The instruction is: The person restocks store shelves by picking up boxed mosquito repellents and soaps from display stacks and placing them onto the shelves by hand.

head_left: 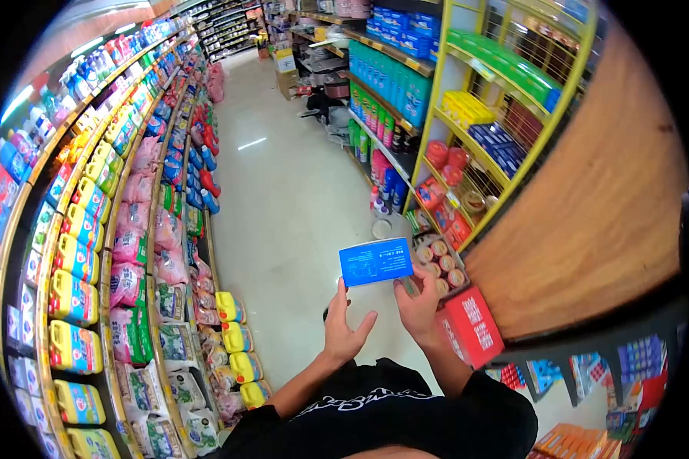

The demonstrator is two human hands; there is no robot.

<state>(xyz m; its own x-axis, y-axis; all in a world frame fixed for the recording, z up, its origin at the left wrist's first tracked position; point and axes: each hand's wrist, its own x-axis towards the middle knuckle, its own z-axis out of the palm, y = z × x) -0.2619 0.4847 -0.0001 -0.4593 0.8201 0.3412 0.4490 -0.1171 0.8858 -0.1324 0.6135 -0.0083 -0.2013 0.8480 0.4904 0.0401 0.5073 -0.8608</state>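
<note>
A flat blue box [376, 262] with small white print is held up in front of me, slightly tilted. My right hand [419, 304] grips it at the lower right corner, the fingers partly behind it. At its lower left corner, the fingertips of my left hand [344, 330] touch the edge. The left fingers are stretched upward and the thumb stands apart, with a gap between thumb and box. What the left fingertips do behind the box is hidden.
Long shelves of yellow jugs [75, 297] and pink bags [128, 284] line the left side. A yellow rack [505, 187] with boxed goods stands right, beside a brown wooden panel [589, 199]. A red box [471, 327] and a carton of round jars [441, 262] sit by my right arm.
</note>
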